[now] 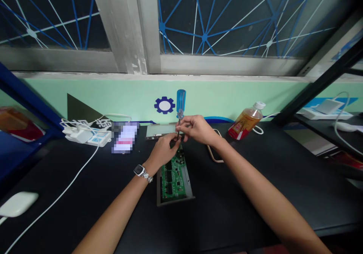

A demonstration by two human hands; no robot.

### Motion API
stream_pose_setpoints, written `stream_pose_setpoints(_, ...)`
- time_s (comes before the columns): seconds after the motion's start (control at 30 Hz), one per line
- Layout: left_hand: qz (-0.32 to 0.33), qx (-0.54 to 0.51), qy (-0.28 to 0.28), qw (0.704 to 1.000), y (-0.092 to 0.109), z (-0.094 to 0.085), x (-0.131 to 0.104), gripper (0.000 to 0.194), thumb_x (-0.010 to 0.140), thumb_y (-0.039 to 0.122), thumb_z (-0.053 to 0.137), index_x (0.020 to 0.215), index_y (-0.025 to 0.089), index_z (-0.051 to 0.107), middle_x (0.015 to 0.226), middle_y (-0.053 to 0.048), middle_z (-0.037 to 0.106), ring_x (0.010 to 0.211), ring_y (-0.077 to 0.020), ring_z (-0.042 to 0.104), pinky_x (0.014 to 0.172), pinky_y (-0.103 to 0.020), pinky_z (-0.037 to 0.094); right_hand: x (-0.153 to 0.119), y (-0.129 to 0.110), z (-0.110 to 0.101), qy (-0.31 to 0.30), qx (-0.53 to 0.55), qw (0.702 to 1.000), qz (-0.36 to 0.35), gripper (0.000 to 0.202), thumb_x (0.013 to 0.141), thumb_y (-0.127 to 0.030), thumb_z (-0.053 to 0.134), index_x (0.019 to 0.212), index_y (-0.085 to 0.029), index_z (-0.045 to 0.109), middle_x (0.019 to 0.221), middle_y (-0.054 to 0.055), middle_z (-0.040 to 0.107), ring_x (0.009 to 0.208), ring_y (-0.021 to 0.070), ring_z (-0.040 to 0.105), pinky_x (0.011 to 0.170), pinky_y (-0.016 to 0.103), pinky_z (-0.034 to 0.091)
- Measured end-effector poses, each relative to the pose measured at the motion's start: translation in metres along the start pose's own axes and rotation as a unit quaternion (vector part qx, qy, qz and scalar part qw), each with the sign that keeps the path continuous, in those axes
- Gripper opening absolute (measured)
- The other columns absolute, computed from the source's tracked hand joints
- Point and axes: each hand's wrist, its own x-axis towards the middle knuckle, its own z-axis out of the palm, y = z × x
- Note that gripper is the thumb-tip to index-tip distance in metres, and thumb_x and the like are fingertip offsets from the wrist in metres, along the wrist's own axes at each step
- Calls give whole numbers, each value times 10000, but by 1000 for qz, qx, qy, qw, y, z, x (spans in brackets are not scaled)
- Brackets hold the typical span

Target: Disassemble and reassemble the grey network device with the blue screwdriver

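black desk [227, 216] under a green wall [136, 98] and windows, in the head view. the right hand [198, 129] pinches the shaft of a blue screwdriver [180, 102], handle up. the left hand [166, 150] is narrow, fingertips by the shaft's lower end; whether they grip it, i cannot tell. both are at the far end of the green board [178, 182], which lies in a metal case [187, 184] on the desk. phone [124, 138] to the left, bottle [245, 121] to the right.
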Motion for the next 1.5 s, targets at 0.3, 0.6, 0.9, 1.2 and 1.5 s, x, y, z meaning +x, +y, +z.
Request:
stream_pose_setpoints(0.3, -39, 37, 16, 998, 1, -1, -2, 244, 938, 416, 600, 1011, 191, 660, 938, -81, 746, 825, -241, 694, 691, -314, 490, 2, -2, 19, 58, -71, 996, -17, 149, 870, -333, 661, 821, -196, 627, 770, 10, 731, 570, 129, 680, 597, 250, 476)
stream_pose_setpoints(0.6, -53, -43, 63, 996, 4, -1, 0, 207, 894, 405, 673, 916, 200, 665, 846, -31, 746, 731, -193, 687, 667, -287, 502, 3, 5, 23, 118, -91, 988, 25, 273, 823, -444, 714, 782, -213, 575, 641, -4, 678, 572, 151, 652, 579, 262, 455)
stream_pose_setpoints(0.9, -21, -100, 44, 994, 3, -4, -1, 180, 946, 316, 603, 956, 179, 720, 918, -54, 778, 858, -225, 721, 787, -311, 525, 3, 0, 12, 39, -16, 999, 17, 305, 825, -437, 721, 964, -193, 603, 983, 53, 712, 606, 123, 666, 518, 238, 478)
stream_pose_setpoints(1.2, 0, -26, 2, 1000, 0, -4, 0, 278, 1012, 286, 457, 994, 168, 708, 918, -60, 743, 825, -213, 674, 781, -307, 483, 0, -5, -4, -67, 74, 995, 29, 282, 923, -319, 594, 1144, -149, 634, 1131, 111, 714, 680, 132, 724, 519, 214, 531)
stream_pose_setpoints(1.5, 1, -50, 38, 998, 2, 0, -1, 228, 972, 337, 561, 1143, 202, 627, 1055, -73, 736, 983, -234, 685, 871, -348, 512, 0, -5, 4, 16, -20, 999, -28, 204, 885, -369, 659, 841, -173, 624, 745, 27, 716, 526, 125, 658, 518, 243, 504)
